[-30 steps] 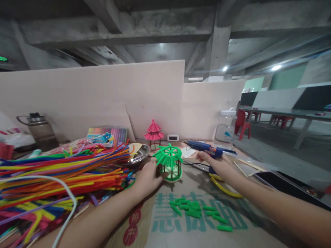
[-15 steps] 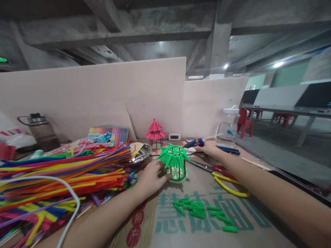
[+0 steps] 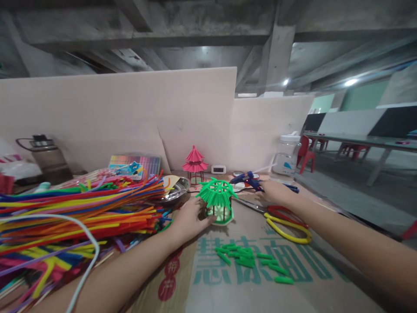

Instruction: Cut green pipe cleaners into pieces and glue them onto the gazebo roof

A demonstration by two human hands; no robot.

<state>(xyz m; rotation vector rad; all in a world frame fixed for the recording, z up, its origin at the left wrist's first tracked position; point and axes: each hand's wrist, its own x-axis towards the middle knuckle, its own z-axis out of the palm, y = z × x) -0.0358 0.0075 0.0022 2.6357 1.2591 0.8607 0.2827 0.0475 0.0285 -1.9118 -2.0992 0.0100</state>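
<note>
My left hand (image 3: 192, 218) is closed around the left side of a small green pavilion (image 3: 217, 193), its thumb on the base. The pavilion stands on cardboard, with a green strip roof, brown posts and a pale base edged in green. At the back right, my right hand (image 3: 276, 192) has its fingers at the handle end of a blue hot glue gun (image 3: 243, 177), whose nozzle points left. Scissors (image 3: 288, 232) with red and yellow handles lie below that hand. Several short green pieces (image 3: 244, 254) are scattered on the cardboard in front.
Colourful pipe cleaners (image 3: 124, 204) heap up at left, beside a metal bowl (image 3: 177, 191). A pink pavilion (image 3: 194, 165), a small clock (image 3: 218, 169) and a clear jug (image 3: 286, 156) stand along the back board (image 3: 130, 113). A dark bottle (image 3: 48, 158) is far left.
My right hand has shifted slightly right and down, and the glue gun has turned so that more of its handle shows. My left hand stays at the green pavilion. The view has shifted slightly.
</note>
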